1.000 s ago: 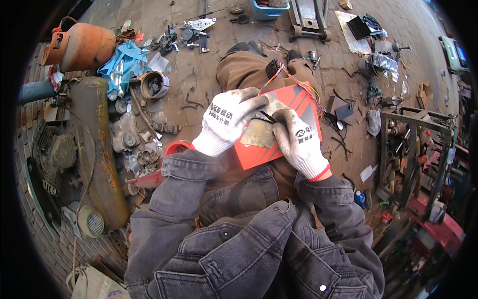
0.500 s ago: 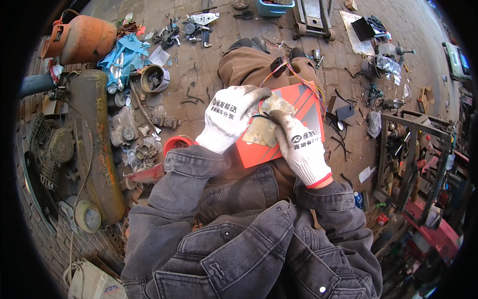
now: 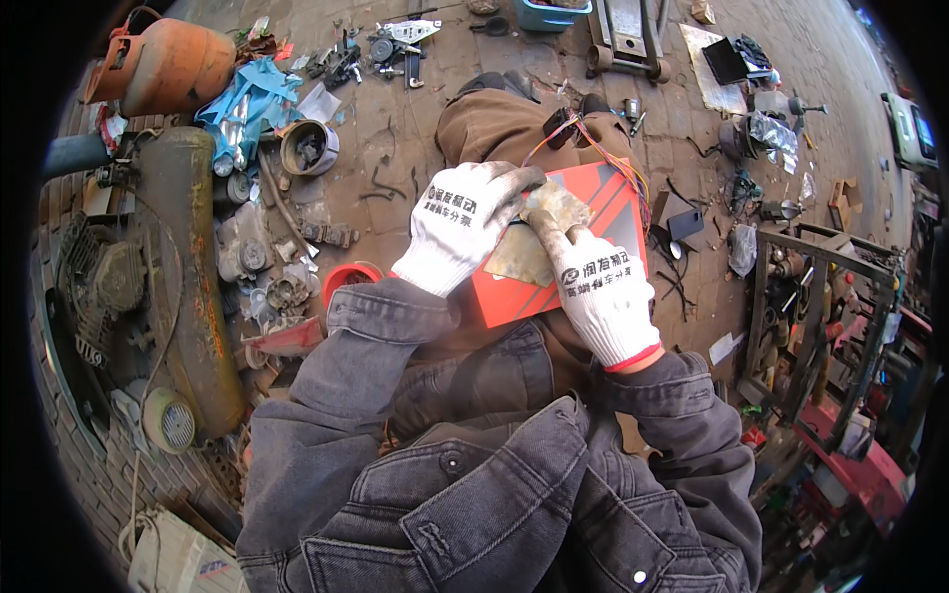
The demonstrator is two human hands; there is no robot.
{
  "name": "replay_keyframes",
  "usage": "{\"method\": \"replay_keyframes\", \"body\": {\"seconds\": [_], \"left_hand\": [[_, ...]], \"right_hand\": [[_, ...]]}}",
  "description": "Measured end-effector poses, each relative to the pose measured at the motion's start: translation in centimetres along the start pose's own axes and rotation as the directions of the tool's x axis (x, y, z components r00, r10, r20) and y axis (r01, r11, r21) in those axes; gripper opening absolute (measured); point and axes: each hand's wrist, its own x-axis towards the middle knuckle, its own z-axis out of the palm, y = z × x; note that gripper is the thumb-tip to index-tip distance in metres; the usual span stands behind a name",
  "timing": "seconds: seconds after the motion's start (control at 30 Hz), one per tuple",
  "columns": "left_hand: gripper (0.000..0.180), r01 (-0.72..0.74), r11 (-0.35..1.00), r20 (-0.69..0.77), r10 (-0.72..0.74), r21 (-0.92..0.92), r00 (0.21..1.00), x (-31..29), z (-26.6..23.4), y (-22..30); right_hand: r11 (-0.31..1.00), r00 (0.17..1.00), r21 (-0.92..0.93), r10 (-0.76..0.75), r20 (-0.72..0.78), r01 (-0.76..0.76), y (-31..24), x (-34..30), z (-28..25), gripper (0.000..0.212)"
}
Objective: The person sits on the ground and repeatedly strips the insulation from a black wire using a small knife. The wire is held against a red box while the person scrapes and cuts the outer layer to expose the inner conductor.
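Across my lap lies a flat red box with grey stripes, and a stained, yellowish sheet rests on top of it. My left hand, in a white knit glove with dirty fingertips, is closed at the sheet's upper left part. My right hand, gloved alike, has its fingers pinched together over the sheet's middle, close to the left fingertips. A short, thin dark strand shows by the left thumb; what the fingertips hold is mostly hidden. Beyond the box, coloured wires run to a black connector.
On the left are an orange gas cylinder, a long rusty tank and a red bucket. A metal frame stands at the right. Loose parts litter the brick floor, with a floor jack at the far side.
My right fingers have shifted slightly up and left, nearer the left fingertips, and cover more of the dark strand. The left hand stays closed at nearly the same place.
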Motion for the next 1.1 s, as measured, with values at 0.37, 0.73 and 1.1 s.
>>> {"method": "replay_keyframes", "body": {"seconds": [0.37, 0.73, 1.1], "left_hand": [[0.037, 0.087, 0.995, 0.065, -0.09, 0.044, 0.994, 0.5, -0.4, 0.8], [0.028, -0.07, 0.938, -0.064, 0.097, 0.338, 0.993, 2.8, -0.3, -0.3], [0.02, -0.175, 0.898, 0.04, 0.174, 0.404, 0.984, 3.1, 0.5, -1.2]], "right_hand": [[0.994, 0.995, 0.083, -0.061, -0.08, 0.068, 1.5, 0.3, 0.4, 0.047], [0.996, 0.999, 0.066, -0.054, 0.003, 0.053, 1.6, 0.4, 0.2, 0.056], [0.996, 0.996, -0.036, -0.078, 0.053, 0.08, 2.1, 0.2, -0.2, 0.057]]}}
